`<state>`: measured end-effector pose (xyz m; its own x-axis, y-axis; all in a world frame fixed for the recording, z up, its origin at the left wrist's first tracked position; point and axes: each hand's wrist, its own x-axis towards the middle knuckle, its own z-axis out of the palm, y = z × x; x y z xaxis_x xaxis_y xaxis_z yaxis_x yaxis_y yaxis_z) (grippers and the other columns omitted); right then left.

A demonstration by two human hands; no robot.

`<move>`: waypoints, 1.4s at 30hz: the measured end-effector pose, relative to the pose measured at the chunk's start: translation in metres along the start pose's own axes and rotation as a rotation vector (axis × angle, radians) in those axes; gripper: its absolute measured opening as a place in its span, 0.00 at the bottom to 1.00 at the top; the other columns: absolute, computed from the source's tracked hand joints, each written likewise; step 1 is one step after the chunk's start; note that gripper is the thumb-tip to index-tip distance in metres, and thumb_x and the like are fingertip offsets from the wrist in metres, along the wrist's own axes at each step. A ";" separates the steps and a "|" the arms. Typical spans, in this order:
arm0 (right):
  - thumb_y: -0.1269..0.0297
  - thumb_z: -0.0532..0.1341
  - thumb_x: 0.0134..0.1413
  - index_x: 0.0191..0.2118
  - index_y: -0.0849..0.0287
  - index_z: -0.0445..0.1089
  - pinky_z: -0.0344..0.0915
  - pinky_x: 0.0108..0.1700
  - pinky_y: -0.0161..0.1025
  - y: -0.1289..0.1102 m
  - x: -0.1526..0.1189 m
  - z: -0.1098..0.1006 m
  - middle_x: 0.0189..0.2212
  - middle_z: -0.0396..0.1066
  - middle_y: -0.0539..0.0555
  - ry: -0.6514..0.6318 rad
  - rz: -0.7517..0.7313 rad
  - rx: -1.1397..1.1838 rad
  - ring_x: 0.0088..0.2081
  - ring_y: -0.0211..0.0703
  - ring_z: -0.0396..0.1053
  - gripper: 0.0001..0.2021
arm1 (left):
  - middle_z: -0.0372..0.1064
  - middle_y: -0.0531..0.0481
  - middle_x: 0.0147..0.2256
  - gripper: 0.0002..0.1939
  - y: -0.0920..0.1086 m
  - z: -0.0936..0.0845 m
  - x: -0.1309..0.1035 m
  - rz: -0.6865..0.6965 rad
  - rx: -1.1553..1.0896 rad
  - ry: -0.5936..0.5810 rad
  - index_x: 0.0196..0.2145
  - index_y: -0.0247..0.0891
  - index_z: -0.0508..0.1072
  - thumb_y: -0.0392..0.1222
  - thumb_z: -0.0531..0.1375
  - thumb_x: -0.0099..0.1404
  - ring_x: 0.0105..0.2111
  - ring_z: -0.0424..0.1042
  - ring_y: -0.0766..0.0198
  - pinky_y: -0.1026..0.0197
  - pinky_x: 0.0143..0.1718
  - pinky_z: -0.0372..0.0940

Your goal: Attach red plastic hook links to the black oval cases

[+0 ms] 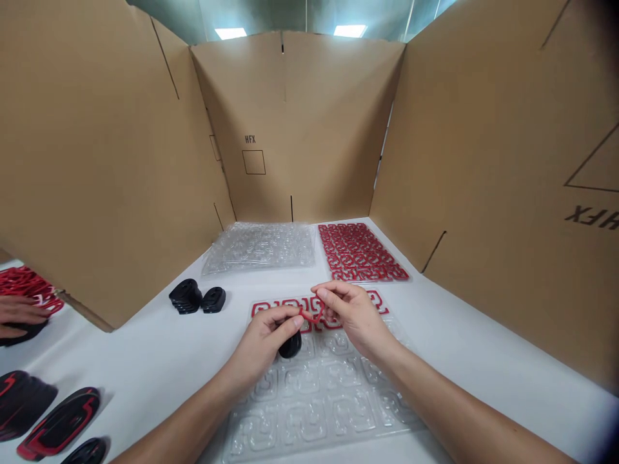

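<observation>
Above the clear blister tray (307, 428), both my hands are close together with a thin, bent red plastic piece (312, 316) between them. My left hand (268, 335) is closed, its thumb and index finger at the red piece's left end. A rounded black plastic part (291, 347) pokes out below those fingers and appears held there; most of it is hidden. My right hand (351, 314) pinches the right side of the red piece. In the tray's far rows lie red frame-like pieces (264, 307); its nearer moulded pockets hold none.
Behind are stacked clear trays (264, 248) and a tray of red pieces (362, 251). Black parts stand in a stack (186, 296) and a shorter pile (213, 299). At left, another person's hand (22, 314) touches red pieces, near black-and-red parts (62, 422). Cardboard walls (329, 129) enclose the table.
</observation>
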<state>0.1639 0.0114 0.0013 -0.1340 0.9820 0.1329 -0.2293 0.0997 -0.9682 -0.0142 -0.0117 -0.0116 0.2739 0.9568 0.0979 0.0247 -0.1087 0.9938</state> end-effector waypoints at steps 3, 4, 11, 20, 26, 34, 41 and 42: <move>0.51 0.69 0.44 0.31 0.60 0.75 0.55 0.20 0.31 -0.002 0.000 0.000 0.16 0.65 0.44 -0.008 0.040 -0.038 0.16 0.31 0.58 0.16 | 0.78 0.46 0.36 0.12 0.003 0.000 -0.001 0.044 0.094 0.043 0.39 0.39 0.81 0.46 0.61 0.62 0.40 0.72 0.56 0.58 0.44 0.62; 0.51 0.69 0.44 0.31 0.60 0.75 0.57 0.20 0.31 -0.002 0.000 0.000 0.16 0.66 0.44 -0.016 0.043 -0.049 0.17 0.31 0.59 0.16 | 0.78 0.46 0.36 0.12 0.004 0.000 -0.002 0.068 0.146 0.064 0.39 0.39 0.81 0.45 0.60 0.62 0.39 0.72 0.56 0.58 0.43 0.62; 0.54 0.69 0.44 0.27 0.60 0.72 0.64 0.25 0.33 -0.002 0.000 0.000 0.20 0.72 0.48 -0.032 0.075 -0.101 0.21 0.34 0.66 0.14 | 0.76 0.49 0.31 0.10 0.002 0.002 -0.007 0.253 0.461 0.091 0.39 0.42 0.80 0.42 0.60 0.63 0.31 0.71 0.60 0.61 0.37 0.62; 0.54 0.71 0.42 0.31 0.59 0.75 0.67 0.28 0.35 0.001 0.001 0.000 0.24 0.75 0.49 -0.023 0.039 -0.014 0.25 0.38 0.71 0.14 | 0.64 0.55 0.21 0.13 0.003 0.004 0.001 -0.041 0.004 0.106 0.34 0.36 0.74 0.50 0.61 0.60 0.24 0.62 0.66 0.65 0.27 0.55; 0.55 0.70 0.44 0.32 0.59 0.75 0.68 0.29 0.34 0.001 -0.001 0.000 0.23 0.75 0.49 -0.041 0.021 -0.018 0.24 0.37 0.71 0.13 | 0.67 0.52 0.25 0.14 0.004 0.005 0.000 -0.033 -0.004 0.075 0.26 0.36 0.74 0.51 0.60 0.59 0.28 0.63 0.64 0.65 0.30 0.55; 0.55 0.70 0.45 0.32 0.59 0.75 0.68 0.29 0.35 0.003 0.000 -0.001 0.23 0.75 0.49 -0.072 -0.012 -0.017 0.23 0.37 0.71 0.13 | 0.68 0.50 0.22 0.16 0.003 0.005 0.000 -0.043 -0.028 0.092 0.25 0.36 0.76 0.53 0.62 0.57 0.29 0.67 0.61 0.64 0.29 0.58; 0.55 0.70 0.46 0.32 0.58 0.75 0.67 0.28 0.35 0.002 -0.001 0.000 0.22 0.75 0.49 -0.070 -0.026 -0.022 0.23 0.37 0.71 0.12 | 0.70 0.50 0.23 0.15 0.003 0.003 0.001 -0.020 -0.023 0.118 0.24 0.36 0.77 0.51 0.62 0.57 0.29 0.67 0.61 0.63 0.31 0.58; 0.55 0.69 0.46 0.32 0.58 0.76 0.67 0.28 0.35 0.002 -0.001 0.000 0.22 0.75 0.49 -0.070 -0.025 -0.021 0.23 0.37 0.70 0.12 | 0.70 0.50 0.23 0.15 0.003 0.003 0.001 -0.024 -0.024 0.116 0.24 0.36 0.77 0.52 0.62 0.57 0.29 0.66 0.61 0.63 0.31 0.58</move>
<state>0.1635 0.0103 -0.0008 -0.1961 0.9656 0.1707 -0.2128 0.1280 -0.9687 -0.0109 -0.0123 -0.0087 0.1606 0.9839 0.0783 0.0061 -0.0804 0.9967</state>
